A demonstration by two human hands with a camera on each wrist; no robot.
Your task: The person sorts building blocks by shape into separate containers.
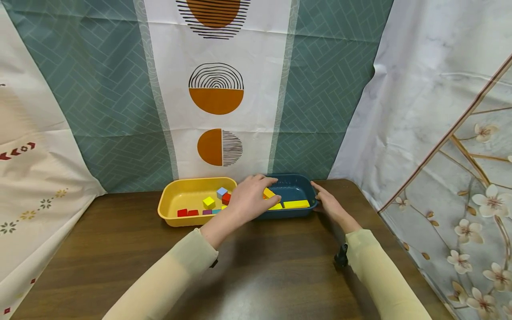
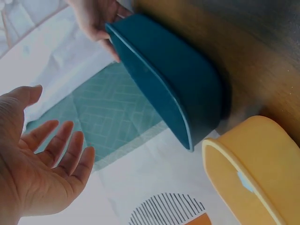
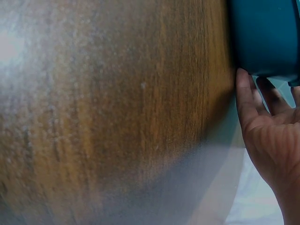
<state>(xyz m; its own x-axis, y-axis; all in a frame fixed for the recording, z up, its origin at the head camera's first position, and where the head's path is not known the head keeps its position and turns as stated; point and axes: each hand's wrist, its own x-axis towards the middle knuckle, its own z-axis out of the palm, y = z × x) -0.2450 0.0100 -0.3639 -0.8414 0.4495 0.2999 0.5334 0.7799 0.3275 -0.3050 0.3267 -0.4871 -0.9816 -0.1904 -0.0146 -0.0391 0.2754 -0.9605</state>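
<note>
A dark blue tray holds several yellow blocks. Above its left part hovers my left hand, thumb and fingers spread apart; the left wrist view shows this hand with nothing in it. A yellow block appears between thumb and fingers in the head view, lying in the tray beyond. My right hand touches the tray's right end with its fingers extended. In the right wrist view its fingertips rest against the blue wall.
Left of the blue tray stands a yellow tray with several small coloured cubes, among them a yellow cube and a light blue cube. Both trays stand at the back of the wooden table, before a patterned cloth.
</note>
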